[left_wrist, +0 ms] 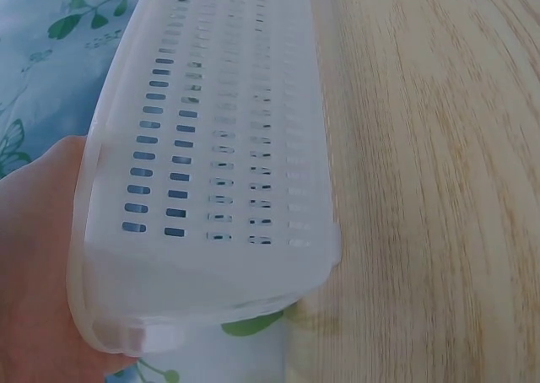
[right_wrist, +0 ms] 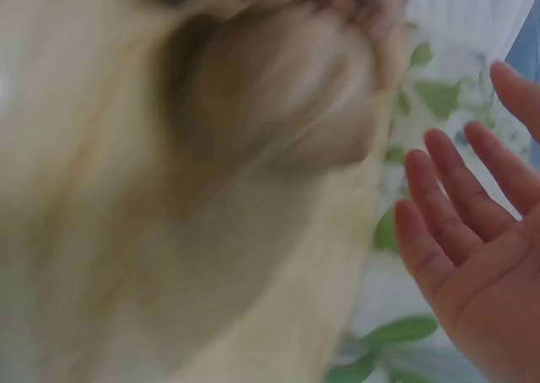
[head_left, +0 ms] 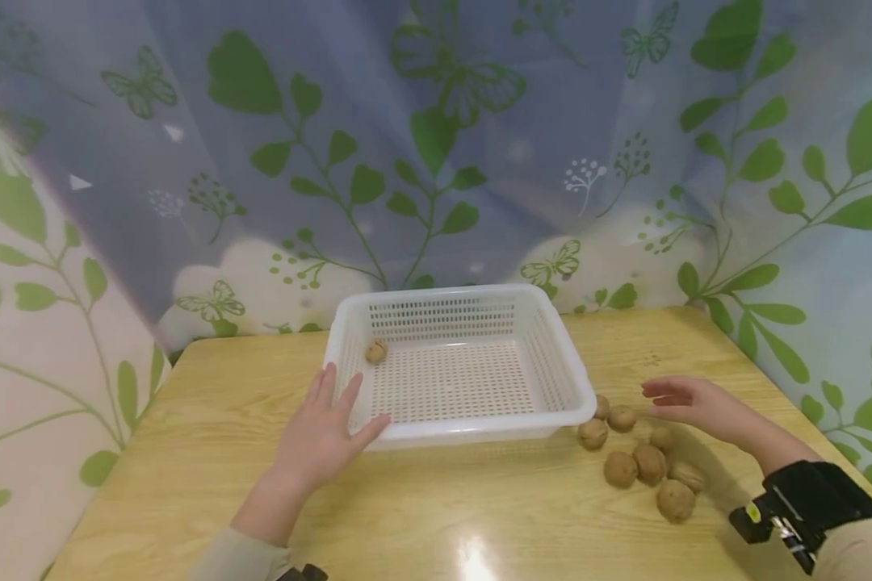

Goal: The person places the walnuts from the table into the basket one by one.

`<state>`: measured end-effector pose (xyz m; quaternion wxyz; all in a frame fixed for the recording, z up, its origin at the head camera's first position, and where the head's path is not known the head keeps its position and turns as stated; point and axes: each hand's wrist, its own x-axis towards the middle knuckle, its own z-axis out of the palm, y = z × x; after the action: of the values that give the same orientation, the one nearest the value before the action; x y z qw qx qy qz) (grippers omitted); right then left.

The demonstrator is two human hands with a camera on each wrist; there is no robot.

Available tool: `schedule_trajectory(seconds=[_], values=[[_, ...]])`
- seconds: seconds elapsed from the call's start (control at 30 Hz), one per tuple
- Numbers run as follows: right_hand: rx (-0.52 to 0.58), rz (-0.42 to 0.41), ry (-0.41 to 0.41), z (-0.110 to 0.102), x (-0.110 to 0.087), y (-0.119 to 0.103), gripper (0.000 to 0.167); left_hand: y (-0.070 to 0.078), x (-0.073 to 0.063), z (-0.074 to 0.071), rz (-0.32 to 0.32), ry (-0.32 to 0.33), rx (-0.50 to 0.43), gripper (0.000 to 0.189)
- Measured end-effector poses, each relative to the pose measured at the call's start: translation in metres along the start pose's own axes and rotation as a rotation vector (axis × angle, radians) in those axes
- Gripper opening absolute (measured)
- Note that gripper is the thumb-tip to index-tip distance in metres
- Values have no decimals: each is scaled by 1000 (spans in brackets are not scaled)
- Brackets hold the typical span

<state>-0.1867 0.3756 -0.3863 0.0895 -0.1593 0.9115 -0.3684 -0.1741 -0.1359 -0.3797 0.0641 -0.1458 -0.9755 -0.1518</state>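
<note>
A white plastic basket with slotted walls stands on the table, one walnut inside near its left wall. My left hand lies at the basket's front left corner, fingers spread over the rim; in the left wrist view that hand shows beside the rim. Several walnuts lie loose to the right of the basket. Just beyond them hovers my right hand, holding nothing. The right wrist view shows its fingers apart and loosely extended, with a blurred walnut close to the camera.
Light wooden table under everything. Behind and at both sides hangs a curtain with green leaves and butterflies, meeting the table's back edge close behind the basket. A black wrist strap sits on the right forearm.
</note>
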Motion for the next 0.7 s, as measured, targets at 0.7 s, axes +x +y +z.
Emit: schedule_trajectory(seconds=[0.7], values=[[-48, -6, -26, 11, -20, 41, 33, -1, -2, -2, 3, -12, -5, 85]])
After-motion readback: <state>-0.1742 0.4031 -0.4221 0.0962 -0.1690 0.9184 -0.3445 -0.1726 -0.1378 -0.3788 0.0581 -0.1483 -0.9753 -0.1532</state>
